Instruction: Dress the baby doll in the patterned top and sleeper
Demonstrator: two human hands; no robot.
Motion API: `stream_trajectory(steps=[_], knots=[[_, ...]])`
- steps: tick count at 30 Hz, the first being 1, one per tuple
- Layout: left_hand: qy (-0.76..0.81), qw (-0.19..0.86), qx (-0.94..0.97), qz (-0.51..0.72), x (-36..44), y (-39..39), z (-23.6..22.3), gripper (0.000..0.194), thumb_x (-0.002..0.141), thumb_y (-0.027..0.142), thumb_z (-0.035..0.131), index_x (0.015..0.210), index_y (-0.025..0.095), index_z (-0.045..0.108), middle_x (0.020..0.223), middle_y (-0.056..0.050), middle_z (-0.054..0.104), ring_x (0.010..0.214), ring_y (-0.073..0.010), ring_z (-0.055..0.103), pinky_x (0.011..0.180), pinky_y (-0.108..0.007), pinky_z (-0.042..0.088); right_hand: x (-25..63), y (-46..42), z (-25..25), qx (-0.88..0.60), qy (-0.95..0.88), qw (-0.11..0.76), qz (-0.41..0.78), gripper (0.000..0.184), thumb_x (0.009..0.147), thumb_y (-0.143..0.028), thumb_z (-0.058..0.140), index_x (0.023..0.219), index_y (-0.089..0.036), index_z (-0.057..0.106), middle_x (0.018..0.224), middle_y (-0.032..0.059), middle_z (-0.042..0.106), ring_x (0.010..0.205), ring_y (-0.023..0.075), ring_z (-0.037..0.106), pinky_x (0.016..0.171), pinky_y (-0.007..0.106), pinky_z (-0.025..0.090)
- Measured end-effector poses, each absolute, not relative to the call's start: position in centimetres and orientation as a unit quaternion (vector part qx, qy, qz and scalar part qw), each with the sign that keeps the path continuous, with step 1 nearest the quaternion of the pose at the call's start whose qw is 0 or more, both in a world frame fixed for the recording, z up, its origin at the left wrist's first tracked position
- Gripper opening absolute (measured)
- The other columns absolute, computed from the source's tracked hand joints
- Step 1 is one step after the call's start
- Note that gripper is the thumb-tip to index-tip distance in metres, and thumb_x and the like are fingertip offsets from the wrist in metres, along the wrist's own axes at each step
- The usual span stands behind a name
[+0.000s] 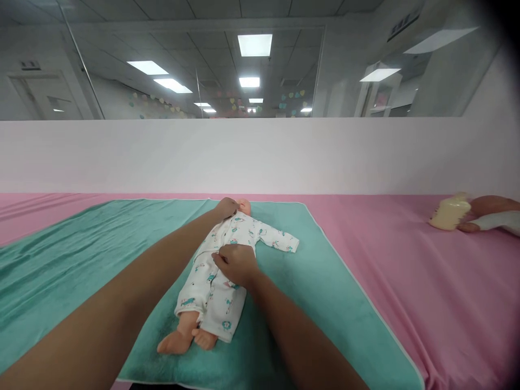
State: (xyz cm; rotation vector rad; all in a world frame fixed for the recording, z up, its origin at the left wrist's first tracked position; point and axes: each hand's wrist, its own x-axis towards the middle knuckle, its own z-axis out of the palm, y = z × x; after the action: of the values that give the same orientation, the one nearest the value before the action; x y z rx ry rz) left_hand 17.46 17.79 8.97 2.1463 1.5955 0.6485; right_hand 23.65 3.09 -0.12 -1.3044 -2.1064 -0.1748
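Doll: lying mid-scene on the teal blanket, bare feet near, head far.
White outfit: already on, right-side sleeve stretched outward.
Left hand: curled beside the neckline; cannot tell whether gripping.
Right hand: apparently pinching the outfit's front.
Front closure: perhaps unfinished; fastened or not, cannot tell.
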Motion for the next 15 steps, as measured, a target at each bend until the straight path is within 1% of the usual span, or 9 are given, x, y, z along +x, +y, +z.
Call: stream_trajectory(steps=[2, 4, 7, 9, 11, 13, 15], knots=[[0.545, 0.224, 0.774, 0.233, 16.8, 16.7, 9.1, 0.028, 0.082, 0.034, 0.047, 0.069, 0.014, 0.062, 0.058, -0.006, 0.058, 0.053, -0.0139, 0.055, 0.047, -0.024, 0.039, 23.7, 3.1, -0.1, -0.492, -0.804, 0.328, -0.061, 0.039, 0.092, -0.037, 0.04, 0.062, -0.017, 0.054, 0.065, -0.0019, 0.059, 0.06, 0.0085, 0.048, 0.053, 0.025, 0.017], [0.523, 0.245, 0.777, 0.25, 15.5, 15.2, 8.9, 0.027, 0.083, 0.034, 0.044, 0.077, 0.015, 0.062, 0.06, -0.004, 0.058, 0.05, -0.0112, 0.052, 0.045, -0.022, 0.038, 23.7, 3.0, -0.1, -0.487, -0.804, 0.336, -0.056, 0.04, 0.092, -0.037, 0.04, 0.06, -0.017, 0.052, 0.062, -0.0017, 0.058, 0.058, 0.0085, 0.046, 0.052, 0.026, 0.016], [0.503, 0.236, 0.782, 0.284, 12.9, 12.4, 7.8, 0.025, 0.083, 0.035, 0.044, 0.084, 0.017, 0.06, 0.061, 0.0, 0.057, 0.052, -0.0107, 0.05, 0.048, -0.022, 0.038, 23.7, 3.0, -0.1, -0.481, -0.801, 0.352, -0.055, 0.039, 0.09, -0.037, 0.042, 0.057, -0.017, 0.05, 0.057, -0.0026, 0.054, 0.055, 0.008, 0.043, 0.052, 0.026, 0.017], [0.484, 0.196, 0.801, 0.292, 10.8, 10.4, 6.5, 0.021, 0.081, 0.036, 0.047, 0.087, 0.02, 0.06, 0.066, 0.001, 0.058, 0.06, -0.0122, 0.052, 0.056, -0.023, 0.041, 23.7, 2.9, -0.2, -0.479, -0.795, 0.368, -0.055, 0.038, 0.089, -0.035, 0.044, 0.056, -0.016, 0.047, 0.054, -0.0034, 0.051, 0.054, 0.0077, 0.041, 0.052, 0.026, 0.017], [0.451, 0.158, 0.833, 0.277, 8.9, 8.6, 5.1, 0.021, 0.077, 0.033, 0.052, 0.094, 0.022, 0.06, 0.079, 0.0, 0.06, 0.072, -0.0137, 0.054, 0.066, -0.024, 0.043, 23.8, 2.9, -0.4, -0.473, -0.794, 0.38, -0.043, 0.037, 0.087, -0.035, 0.048, 0.055, -0.016, 0.045, 0.053, -0.0041, 0.049, 0.053, 0.0074, 0.039, 0.053, 0.025, 0.019], [0.416, 0.131, 0.861, 0.259, 7.4, 7.4, 4.0, 0.025, 0.075, 0.028, 0.055, 0.1, 0.024, 0.058, 0.089, -0.001, 0.059, 0.083, -0.0152, 0.053, 0.074, -0.025, 0.044, 23.9, 2.8, -0.4, -0.462, -0.795, 0.394, -0.015, 0.037, 0.085, -0.035, 0.051, 0.054, -0.016, 0.043, 0.052, -0.0046, 0.046, 0.053, 0.0074, 0.038, 0.054, 0.024, 0.021], [0.385, 0.101, 0.882, 0.252, 6.5, 6.8, 3.2, 0.025, 0.075, 0.025, 0.055, 0.1, 0.023, 0.057, 0.094, -0.002, 0.057, 0.09, -0.017, 0.051, 0.082, -0.027, 0.042, 24.1, 2.7, -0.4, -0.456, -0.78, 0.428, 0.025, 0.036, 0.085, -0.035, 0.05, 0.056, -0.017, 0.043, 0.054, -0.0047, 0.044, 0.053, 0.0079, 0.039, 0.055, 0.023, 0.025]])
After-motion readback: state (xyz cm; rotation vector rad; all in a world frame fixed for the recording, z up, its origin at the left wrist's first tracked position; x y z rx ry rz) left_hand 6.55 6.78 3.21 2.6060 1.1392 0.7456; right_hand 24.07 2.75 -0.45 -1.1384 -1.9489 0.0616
